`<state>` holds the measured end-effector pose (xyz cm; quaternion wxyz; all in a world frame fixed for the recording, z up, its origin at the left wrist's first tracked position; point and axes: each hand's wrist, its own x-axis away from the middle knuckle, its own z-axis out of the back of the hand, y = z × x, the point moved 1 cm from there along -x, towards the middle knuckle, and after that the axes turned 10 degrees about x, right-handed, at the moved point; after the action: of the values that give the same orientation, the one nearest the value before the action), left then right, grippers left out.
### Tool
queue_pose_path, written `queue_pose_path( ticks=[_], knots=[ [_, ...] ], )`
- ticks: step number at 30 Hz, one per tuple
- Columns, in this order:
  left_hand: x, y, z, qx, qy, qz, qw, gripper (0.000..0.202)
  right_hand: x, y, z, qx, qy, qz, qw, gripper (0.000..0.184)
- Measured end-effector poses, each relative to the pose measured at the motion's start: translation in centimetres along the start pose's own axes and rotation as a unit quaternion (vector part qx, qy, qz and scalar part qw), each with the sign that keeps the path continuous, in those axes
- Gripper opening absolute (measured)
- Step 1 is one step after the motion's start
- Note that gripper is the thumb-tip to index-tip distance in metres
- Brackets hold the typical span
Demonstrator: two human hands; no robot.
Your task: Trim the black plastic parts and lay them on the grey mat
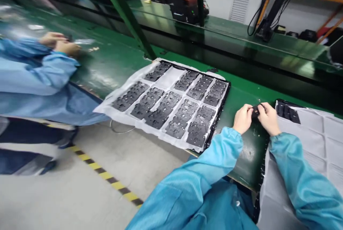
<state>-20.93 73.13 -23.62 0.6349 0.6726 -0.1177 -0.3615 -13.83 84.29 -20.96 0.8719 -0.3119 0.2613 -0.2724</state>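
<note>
- A long green workbench [246, 149] runs across the view from the far left to the right edge.
- Below and in front of it, on the left, is a pale grey floor [77, 194].
- At the left, a co-worker in a light blue smock [29, 76] is at the same bench, blurred, with their hands close together over the bench top.
- The wearer's bright blue sleeves [187, 183] reach up from the bottom of the view.
- A wide black-edged tray [226, 92] lies on the bench, left of the wearer's hands. It is lined with white cloth [168, 77] and carries two rows of flat black plates [200, 126] with many small cut-outs.
- A second tray [264, 167], under white sheeting [308, 130], lies on the right; dark pieces [288, 112] show at its far left corner.
- A slanting green post [123, 15] stands behind the first tray.
- Yellow-and-black tape [106, 175] crosses the floor diagonally.
- The wearer's left hand [242, 120] and right hand [269, 119] are side by side above the bench, between the trays, fingers of both closed on one thing.
- That thing is a small black part [255, 111], pinched between the two hands, its details too small to tell.
</note>
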Motion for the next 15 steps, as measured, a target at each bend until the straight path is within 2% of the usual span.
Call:
queue_pose_path(
  ticks=[3, 8, 10, 15],
  knots=[
    [0.30, 0.39, -0.01, -0.012, 0.014, 0.010, 1.000, 0.015, -0.07, 0.47, 0.00, -0.022, -0.022, -0.027, 0.999, 0.026],
    [0.95, 0.47, -0.44, 0.067, -0.074, 0.068, 0.993, 0.028, -0.06, 0.98, 0.27, 0.043, -0.005, 0.000, 0.999, 0.024],
    [1.01, 0.38, -0.55, 0.108, -0.092, 0.092, 0.986, 0.029, -0.15, 1.01, 0.23, 0.073, 0.002, 0.014, 0.997, 0.023],
    [1.01, 0.92, -0.47, 0.155, -0.080, 0.152, 0.973, 0.031, -0.43, 0.50, 0.48, 0.124, 0.002, 0.042, 0.991, 0.022]
  ],
)
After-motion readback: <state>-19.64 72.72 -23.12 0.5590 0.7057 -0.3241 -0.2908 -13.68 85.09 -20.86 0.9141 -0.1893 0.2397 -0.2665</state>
